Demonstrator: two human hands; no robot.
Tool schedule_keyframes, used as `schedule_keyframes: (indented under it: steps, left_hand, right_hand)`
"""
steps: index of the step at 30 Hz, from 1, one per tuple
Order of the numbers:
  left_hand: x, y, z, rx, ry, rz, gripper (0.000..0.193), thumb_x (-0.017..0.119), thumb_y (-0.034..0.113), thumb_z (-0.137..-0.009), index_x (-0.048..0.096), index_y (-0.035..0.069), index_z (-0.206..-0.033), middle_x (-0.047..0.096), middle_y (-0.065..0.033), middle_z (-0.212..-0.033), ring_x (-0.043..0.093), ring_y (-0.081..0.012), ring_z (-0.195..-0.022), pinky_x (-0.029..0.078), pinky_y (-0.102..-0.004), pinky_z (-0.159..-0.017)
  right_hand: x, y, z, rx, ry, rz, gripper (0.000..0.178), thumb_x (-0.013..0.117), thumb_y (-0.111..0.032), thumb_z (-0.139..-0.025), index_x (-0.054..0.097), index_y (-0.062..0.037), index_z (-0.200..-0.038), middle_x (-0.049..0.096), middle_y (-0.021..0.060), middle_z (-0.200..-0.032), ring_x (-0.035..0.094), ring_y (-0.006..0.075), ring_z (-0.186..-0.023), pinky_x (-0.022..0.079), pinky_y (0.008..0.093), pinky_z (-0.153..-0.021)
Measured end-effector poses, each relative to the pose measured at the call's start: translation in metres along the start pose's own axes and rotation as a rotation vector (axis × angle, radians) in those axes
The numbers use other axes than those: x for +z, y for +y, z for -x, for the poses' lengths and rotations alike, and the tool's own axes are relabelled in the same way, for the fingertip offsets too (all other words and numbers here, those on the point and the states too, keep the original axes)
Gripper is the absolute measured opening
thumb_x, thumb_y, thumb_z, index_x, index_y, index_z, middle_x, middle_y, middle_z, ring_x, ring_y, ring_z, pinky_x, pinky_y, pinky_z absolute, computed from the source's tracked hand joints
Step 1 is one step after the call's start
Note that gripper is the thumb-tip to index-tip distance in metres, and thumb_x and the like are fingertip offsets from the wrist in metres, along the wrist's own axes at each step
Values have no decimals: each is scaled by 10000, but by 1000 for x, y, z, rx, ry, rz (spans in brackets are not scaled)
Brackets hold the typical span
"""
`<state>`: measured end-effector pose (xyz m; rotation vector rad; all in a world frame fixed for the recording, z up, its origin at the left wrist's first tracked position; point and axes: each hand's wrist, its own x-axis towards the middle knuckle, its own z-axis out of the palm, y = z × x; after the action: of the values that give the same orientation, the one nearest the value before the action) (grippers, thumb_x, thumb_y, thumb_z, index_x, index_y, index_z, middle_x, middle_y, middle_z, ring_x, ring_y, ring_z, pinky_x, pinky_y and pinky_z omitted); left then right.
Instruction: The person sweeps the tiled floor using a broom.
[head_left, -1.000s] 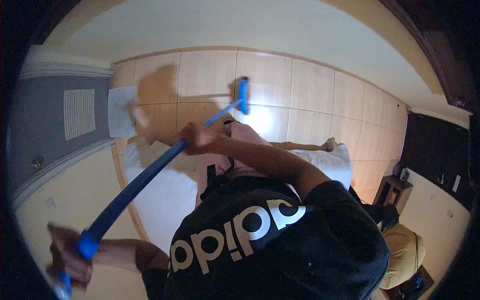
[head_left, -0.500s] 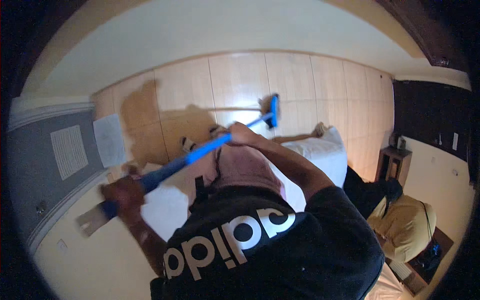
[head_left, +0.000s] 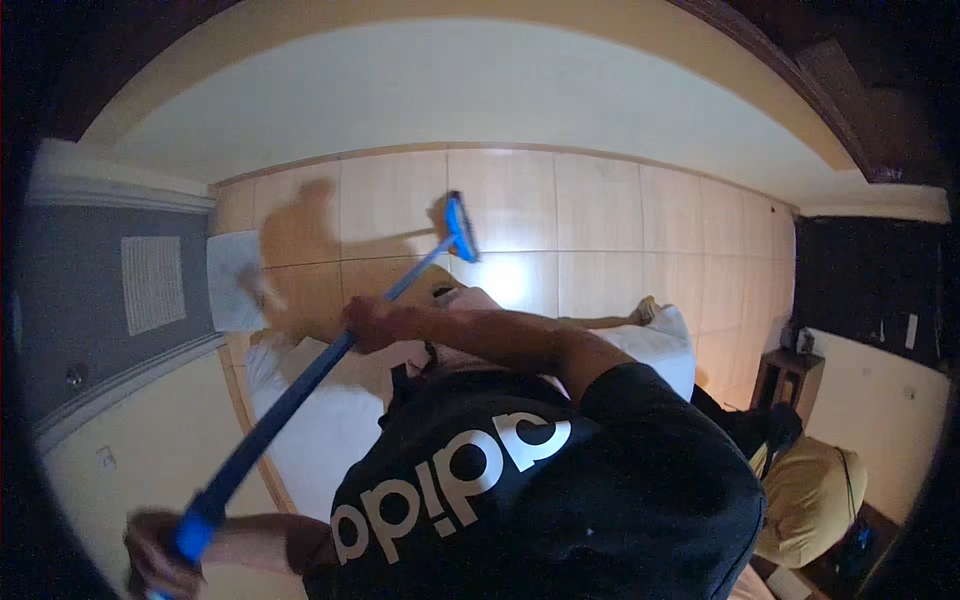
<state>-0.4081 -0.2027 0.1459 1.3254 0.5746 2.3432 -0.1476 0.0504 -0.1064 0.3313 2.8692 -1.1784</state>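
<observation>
A long-handled blue broom (head_left: 290, 415) slants from the lower left up to the middle of the floor. Its blue head (head_left: 460, 228), with a dark bristle edge, is at the tiles beyond my feet. Near the top of the handle, my left hand (head_left: 160, 555) is wrapped round it at the lower left. Further down the handle my right hand (head_left: 375, 322) grips it, with that forearm crossing in front of my body. The head's contact with the floor is hard to make out.
Pale floor tiles (head_left: 600, 210) run along a white wall (head_left: 480, 85). A grey door (head_left: 70, 280) stands left, with a light mat (head_left: 235, 280) before it. White-covered furniture (head_left: 660, 345) is beside me. A small wooden cabinet (head_left: 790, 380) and a yellow bundle (head_left: 815, 500) are on the right.
The broom head has swung left across the tiles. My left hand has dropped toward the lower left with the handle end, and my right hand has moved left and down.
</observation>
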Motion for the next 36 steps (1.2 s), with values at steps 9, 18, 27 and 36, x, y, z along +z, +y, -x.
schedule_keyframes:
  steps: [9, 18, 27, 36]
  left_hand:
    - [88, -30, 30, 65, 92, -246, 223, 537, 273, -618, 362, 140, -577, 387, 42, -471, 358, -96, -438, 259, -234, -472]
    - [91, -123, 43, -312, 157, -86, 242, 497, 341, -574, 381, 138, -634, 387, 2, -559, 361, -138, -572, 245, -338, -599]
    - [111, -68, -28, -91, -206, 35, 246, 472, 283, -531, 420, 101, -688, 369, -56, -597, 370, -200, -634, 227, -455, -735]
    - [225, -136, 8, -84, -342, -192, 230, 461, 269, -542, 417, 96, -686, 356, -50, -598, 367, -196, -630, 227, -464, -741]
  right_hand:
    - [14, -17, -23, -116, 175, -45, 128, 543, -208, -520, 523, -94, -575, 505, 105, -591, 493, 267, -634, 399, 365, -588]
    - [19, 65, 64, 177, 57, -107, 80, 531, -137, -508, 495, -71, -537, 503, 110, -579, 492, 277, -572, 381, 365, -511]
    - [-24, -25, -45, -139, 298, -238, 90, 530, -125, -513, 467, -62, -530, 489, 110, -563, 483, 300, -558, 375, 389, -512]
    - [-38, 57, -51, -264, 365, -187, 130, 556, -130, -497, 456, -80, -563, 481, 90, -574, 490, 267, -603, 379, 363, -543]
